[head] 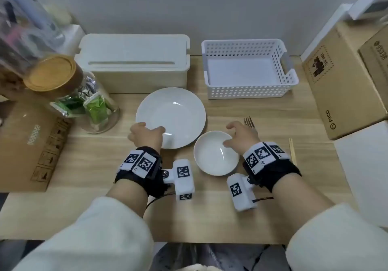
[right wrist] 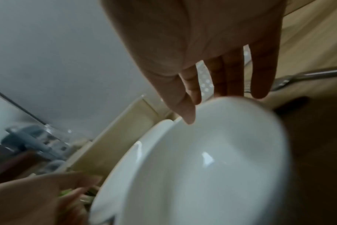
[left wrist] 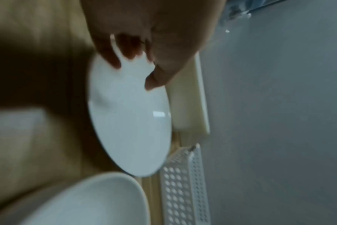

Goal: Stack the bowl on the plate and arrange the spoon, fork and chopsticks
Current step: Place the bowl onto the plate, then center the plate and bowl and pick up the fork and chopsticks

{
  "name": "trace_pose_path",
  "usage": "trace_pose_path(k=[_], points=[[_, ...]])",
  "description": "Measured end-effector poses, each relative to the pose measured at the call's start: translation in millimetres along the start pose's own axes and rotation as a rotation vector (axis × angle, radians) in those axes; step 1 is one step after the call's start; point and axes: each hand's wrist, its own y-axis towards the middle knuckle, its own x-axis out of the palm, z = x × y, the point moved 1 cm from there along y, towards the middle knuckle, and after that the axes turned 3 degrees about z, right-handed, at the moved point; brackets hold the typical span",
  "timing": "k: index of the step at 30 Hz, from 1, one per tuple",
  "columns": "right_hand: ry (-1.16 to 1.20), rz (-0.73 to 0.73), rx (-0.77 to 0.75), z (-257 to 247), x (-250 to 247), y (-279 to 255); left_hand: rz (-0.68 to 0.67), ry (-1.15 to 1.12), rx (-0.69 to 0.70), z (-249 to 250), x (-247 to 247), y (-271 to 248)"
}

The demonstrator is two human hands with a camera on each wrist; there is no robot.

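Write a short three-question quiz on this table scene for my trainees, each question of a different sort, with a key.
1. True or false: the bowl already sits on the plate.
2. Which hand is at the plate's near rim? A) left hand B) right hand
3. Fill in: the white basket holds ____.

Key
1. False; the bowl stands on the table beside the plate.
2. A; its thumb lies on the rim, while the right hand reaches over the bowl with fingers spread.
3. Nothing.
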Motion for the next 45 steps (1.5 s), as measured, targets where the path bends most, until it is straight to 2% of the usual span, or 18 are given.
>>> trace_pose_path(k=[2, 4, 7, 10, 15, 18, 22, 27, 30, 37, 45], points=[[-0.079, -0.027, 0.048, 10.3, 7.6, 2.2, 0.158, 0.035, -0.045, -6.8, -13.7, 6.8], [-0.087, -0.064, 0.072, 22.5, 16.8, 1.9, 0.07, 0.006, -0.101, -20.1, -18.5, 18.5], [0.058, -0.088, 0.091, 33.1, 28.2, 1.8, -0.195, -0.056, -0.07, -28.9, -12.6, 25.7], [0.188, -0.075, 0.123, 37.5, 30.5, 0.3, -0.241, -0.08, -0.021, -28.4, -9.2, 23.5], [0.448, -0.038, 0.154, 41.3, 26.7, -3.2, -0.249, -0.193, -0.07, -34.5, -23.4, 26.2], [0.581, -0.012, 0.101, 33.0, 14.4, -10.4, -0.259, -0.12, -0.055, -45.5, -44.7, 27.5], [0.675, 0.005, 0.044, 15.8, 2.3, -12.4, -0.362, 0.013, 0.004, -56.8, -58.8, 20.0], [0.535, -0.075, -0.046, -1.3, 17.0, -11.4, -0.54, 0.119, 0.017, -58.0, -35.1, 0.3], [0.425, -0.117, -0.045, 0.6, 29.4, -13.1, -0.654, 0.194, 0.068, -59.5, -16.2, -10.9], [0.334, -0.098, 0.009, 18.4, 37.2, -16.2, -0.731, 0.225, 0.058, -61.0, -5.6, -12.4], [0.241, -0.104, 0.025, 22.4, 43.5, -16.1, -0.749, 0.276, 0.064, -61.7, -0.9, -3.4]])
